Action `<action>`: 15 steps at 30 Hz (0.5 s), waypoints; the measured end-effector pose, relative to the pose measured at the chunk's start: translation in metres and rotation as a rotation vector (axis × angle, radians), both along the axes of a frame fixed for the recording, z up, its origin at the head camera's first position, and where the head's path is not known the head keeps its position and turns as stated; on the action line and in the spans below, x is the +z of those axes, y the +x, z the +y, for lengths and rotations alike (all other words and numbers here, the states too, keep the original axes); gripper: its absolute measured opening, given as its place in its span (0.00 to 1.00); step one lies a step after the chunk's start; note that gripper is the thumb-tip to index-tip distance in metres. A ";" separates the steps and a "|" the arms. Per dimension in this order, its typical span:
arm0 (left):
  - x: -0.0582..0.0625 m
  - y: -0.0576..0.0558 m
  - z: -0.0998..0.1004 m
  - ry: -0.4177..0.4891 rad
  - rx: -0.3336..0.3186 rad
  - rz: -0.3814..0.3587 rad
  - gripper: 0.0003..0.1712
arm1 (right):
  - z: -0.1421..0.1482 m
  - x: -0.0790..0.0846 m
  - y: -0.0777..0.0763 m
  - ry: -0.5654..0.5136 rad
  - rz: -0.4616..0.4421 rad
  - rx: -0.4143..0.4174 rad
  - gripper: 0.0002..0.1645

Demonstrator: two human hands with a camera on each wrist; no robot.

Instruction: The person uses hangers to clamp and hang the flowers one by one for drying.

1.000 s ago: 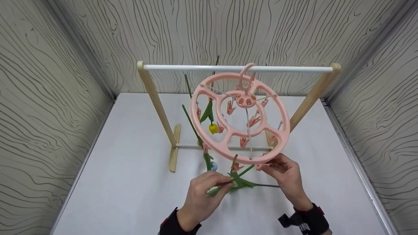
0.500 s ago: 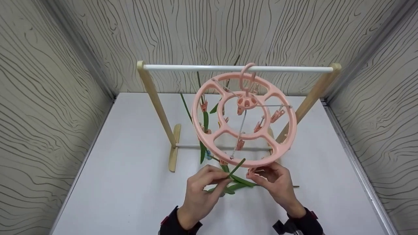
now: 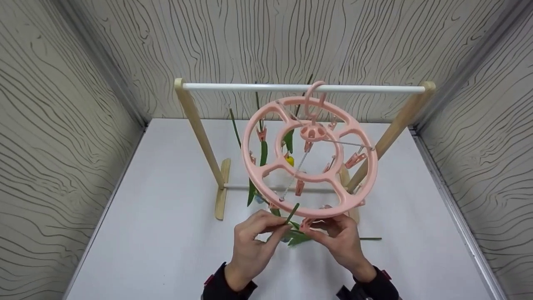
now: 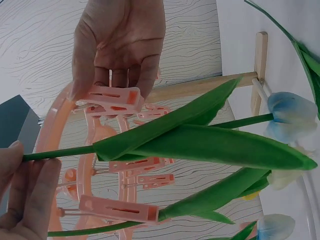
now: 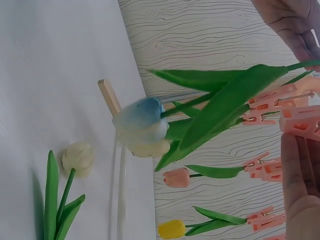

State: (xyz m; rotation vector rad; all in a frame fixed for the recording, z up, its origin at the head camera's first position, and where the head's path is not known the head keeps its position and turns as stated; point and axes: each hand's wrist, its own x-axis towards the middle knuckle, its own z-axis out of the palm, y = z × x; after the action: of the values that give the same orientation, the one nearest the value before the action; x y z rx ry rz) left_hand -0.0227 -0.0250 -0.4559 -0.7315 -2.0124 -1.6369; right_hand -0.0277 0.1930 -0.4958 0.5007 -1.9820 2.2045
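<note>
My left hand (image 3: 256, 246) pinches the green stem (image 3: 292, 212) of an artificial tulip. Its blue-and-white bloom (image 5: 142, 120) hangs head down below broad green leaves (image 4: 200, 145). To the right, my right hand (image 3: 339, 239) grips a pink clothespin (image 4: 115, 98) between thumb and fingers, just under the near rim of the round pink clip hanger (image 3: 310, 211). A small space separates that clothespin from the tulip's stem. In the left wrist view, another clothespin (image 4: 120, 208) on the hanger holds a different tulip's stem.
The hanger hooks over a white bar (image 3: 250, 86) between wooden legs (image 3: 200, 133). A yellow tulip (image 5: 171, 229) and a pink tulip (image 5: 176, 177) hang from other clips. A white tulip (image 5: 77, 159) lies on the white table (image 3: 145, 250). Wood-patterned walls (image 3: 266, 46) surround it.
The hanger has turned, bringing its near-side clips and hung tulips leftward. My right hand has moved left with its clothespin, closer to the left hand, which shifts slightly left with the stem.
</note>
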 end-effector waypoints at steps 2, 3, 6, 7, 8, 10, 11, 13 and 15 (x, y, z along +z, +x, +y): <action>-0.002 0.000 0.000 -0.003 0.012 0.003 0.10 | -0.003 0.000 0.000 -0.009 0.002 0.000 0.24; -0.003 0.000 -0.001 -0.003 0.017 0.002 0.10 | -0.005 0.000 0.000 -0.017 0.013 0.003 0.25; -0.005 -0.001 -0.001 -0.001 0.032 -0.006 0.09 | -0.009 0.000 0.000 -0.034 0.021 0.014 0.25; -0.006 -0.002 -0.001 0.001 0.032 -0.009 0.08 | -0.010 0.000 0.000 -0.033 0.025 0.018 0.25; -0.006 -0.002 -0.001 0.002 0.031 -0.012 0.08 | -0.012 0.001 0.000 -0.030 0.029 0.018 0.24; -0.007 -0.003 -0.001 0.007 0.029 -0.017 0.07 | -0.014 0.001 0.000 -0.023 0.027 0.014 0.24; -0.007 -0.004 -0.001 0.010 0.027 -0.018 0.07 | -0.016 0.002 0.001 -0.018 0.022 0.006 0.24; -0.009 -0.005 -0.001 0.010 0.030 -0.015 0.07 | -0.018 0.003 0.002 -0.011 0.012 -0.010 0.24; -0.010 -0.006 -0.001 0.014 0.031 -0.011 0.08 | -0.021 0.003 0.003 -0.014 0.003 -0.021 0.24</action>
State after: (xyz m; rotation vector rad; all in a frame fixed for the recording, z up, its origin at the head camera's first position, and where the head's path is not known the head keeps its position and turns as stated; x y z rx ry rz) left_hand -0.0289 -0.0261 -0.4656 -0.6840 -2.0087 -1.6390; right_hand -0.0251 0.1723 -0.4930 0.4790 -1.9594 2.2027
